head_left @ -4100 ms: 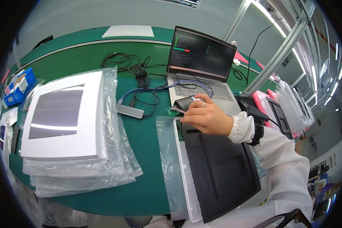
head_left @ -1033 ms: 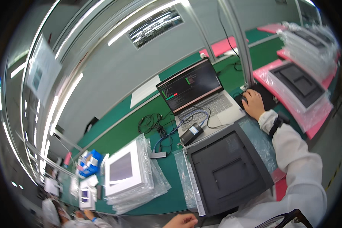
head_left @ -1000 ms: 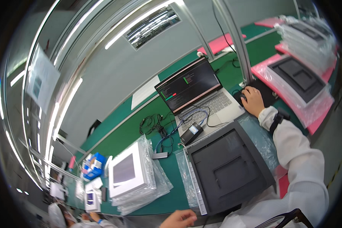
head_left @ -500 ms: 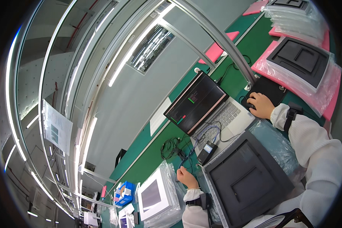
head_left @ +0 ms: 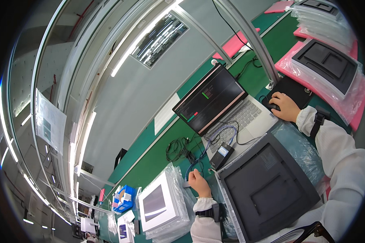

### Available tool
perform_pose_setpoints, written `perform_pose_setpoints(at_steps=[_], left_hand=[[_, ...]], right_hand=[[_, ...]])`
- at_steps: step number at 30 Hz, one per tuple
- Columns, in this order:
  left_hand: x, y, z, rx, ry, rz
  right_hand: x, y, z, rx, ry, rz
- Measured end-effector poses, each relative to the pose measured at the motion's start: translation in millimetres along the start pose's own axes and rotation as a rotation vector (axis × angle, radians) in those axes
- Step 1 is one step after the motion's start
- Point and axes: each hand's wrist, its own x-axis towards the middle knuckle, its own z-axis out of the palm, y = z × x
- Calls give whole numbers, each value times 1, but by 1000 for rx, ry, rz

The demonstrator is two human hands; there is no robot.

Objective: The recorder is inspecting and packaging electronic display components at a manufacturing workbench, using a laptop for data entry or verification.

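Note:
My right hand [head_left: 284, 107] rests over a black computer mouse [head_left: 273, 106] on a dark mat, its fingers curved around it. Left of that stands an unfolded laptop [head_left: 212, 98], its screen dark with coloured text. My left hand [head_left: 199, 184] is closed, fingers curled, near a tangle of black cables [head_left: 180, 150]; what it may hold is hidden. Across the keyboard edge lies a small black box [head_left: 222, 156] with a blue cable [head_left: 213, 140] looped beside it. In front of me, between my arms, sits a large dark grey panel housing [head_left: 267, 188] with its recessed back facing up.
White-framed screen panels [head_left: 160, 204] in clear plastic lie to the left, beside a blue bin [head_left: 124, 199] of small parts. At right, a wrapped dark-backed panel [head_left: 327, 65] rests on pink foam [head_left: 286, 60]. A metal post [head_left: 257, 46] rises behind the mat.
The view has shifted slightly, so things sit a little differently in the frame. My left hand has risen slightly toward the cables; my right hand stays on the mouse.

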Motion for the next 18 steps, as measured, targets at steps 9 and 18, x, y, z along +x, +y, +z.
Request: perform_pose_setpoints(at_steps=[9,18], left_hand=[[0,-8,-3,-41,-22,-24],[1,-5,-4,-43,-13,-69]], right_hand=[[-3,1,-1,-2,14,22],[-3,1,-1,-79,62,92]])
